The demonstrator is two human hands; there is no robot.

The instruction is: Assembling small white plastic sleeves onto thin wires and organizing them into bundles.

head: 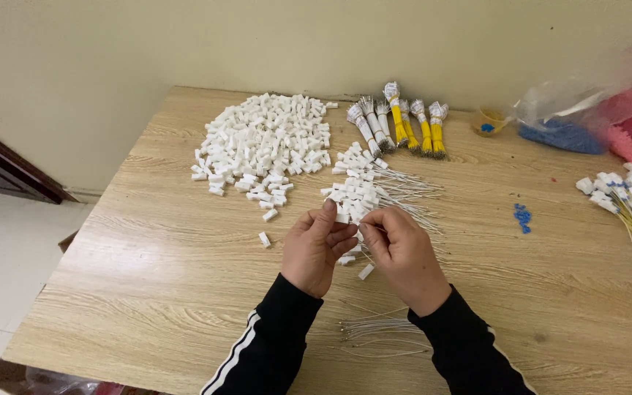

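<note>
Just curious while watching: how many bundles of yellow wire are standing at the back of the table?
3 yellow bundles, side by side at the table's far edge: left, middle, right. Beside them on the left lie white bundles, not counted. None seems hidden.
</note>
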